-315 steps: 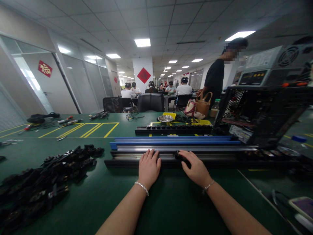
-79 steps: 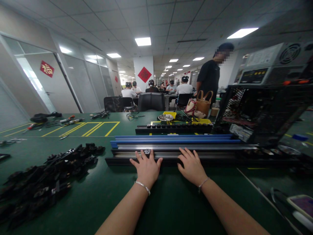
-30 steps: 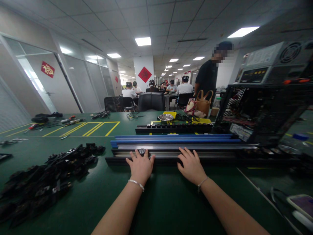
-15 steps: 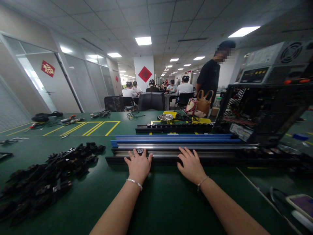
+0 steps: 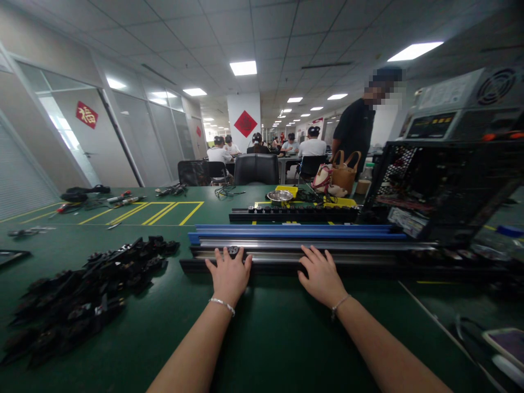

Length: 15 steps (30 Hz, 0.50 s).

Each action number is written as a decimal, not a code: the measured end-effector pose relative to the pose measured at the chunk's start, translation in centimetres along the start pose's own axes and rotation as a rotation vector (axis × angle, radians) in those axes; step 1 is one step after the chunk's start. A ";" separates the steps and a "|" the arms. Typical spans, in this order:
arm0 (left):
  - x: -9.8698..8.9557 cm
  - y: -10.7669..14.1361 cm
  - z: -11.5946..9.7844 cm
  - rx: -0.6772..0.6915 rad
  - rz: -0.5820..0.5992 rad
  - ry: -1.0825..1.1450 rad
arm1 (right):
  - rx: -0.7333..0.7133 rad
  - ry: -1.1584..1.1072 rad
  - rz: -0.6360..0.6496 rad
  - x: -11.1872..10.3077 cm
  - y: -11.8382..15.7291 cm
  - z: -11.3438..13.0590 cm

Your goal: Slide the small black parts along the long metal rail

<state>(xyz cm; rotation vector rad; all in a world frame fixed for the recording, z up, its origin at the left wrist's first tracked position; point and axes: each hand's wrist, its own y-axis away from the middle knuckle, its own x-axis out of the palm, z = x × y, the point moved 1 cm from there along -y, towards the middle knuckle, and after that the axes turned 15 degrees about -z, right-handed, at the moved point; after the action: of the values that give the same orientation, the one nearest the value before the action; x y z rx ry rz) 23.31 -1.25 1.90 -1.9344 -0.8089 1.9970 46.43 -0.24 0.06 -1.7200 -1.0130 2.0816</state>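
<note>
A long black rail with a shiny metal channel [image 5: 274, 258] lies crosswise in front of me. My left hand [image 5: 230, 274] rests on its left part, palm down with spread fingers. At those fingertips sits a small black part with a round top [image 5: 233, 250], partly covered by the fingers. Farther right, my right hand [image 5: 322, 275] lies on the same rail, fingers stretched out and nothing held. Just behind it runs a blue rail [image 5: 298, 234]. More small parts [image 5: 466, 255] stand toward the rail's dim right end.
To the left is a heap of black parts [image 5: 94, 284]. Behind the rails stand another black rail with parts [image 5: 292, 215], a metal bowl [image 5: 280, 196] and yellow trays. An open computer case [image 5: 442, 185] stands at right, below power supplies [image 5: 434, 125]. A phone [image 5: 507, 344] lies near right.
My left hand and the small black part have slid slightly left along the rail. My right hand stays nearly in place. The whole view has shifted a little.
</note>
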 end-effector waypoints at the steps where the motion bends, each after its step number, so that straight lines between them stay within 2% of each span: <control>1: 0.0 0.0 0.0 0.002 -0.008 -0.005 | 0.001 -0.001 -0.004 0.0 0.0 0.0; 15: 0.6 0.2 0.4 -0.030 -0.054 0.020 | -0.005 0.008 0.005 -0.1 0.0 0.0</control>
<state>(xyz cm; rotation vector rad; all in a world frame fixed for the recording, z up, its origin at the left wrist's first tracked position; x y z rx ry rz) 22.92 -1.13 1.30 -1.9246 -0.8810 1.9429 46.45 -0.29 0.13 -1.7332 -1.0140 2.0755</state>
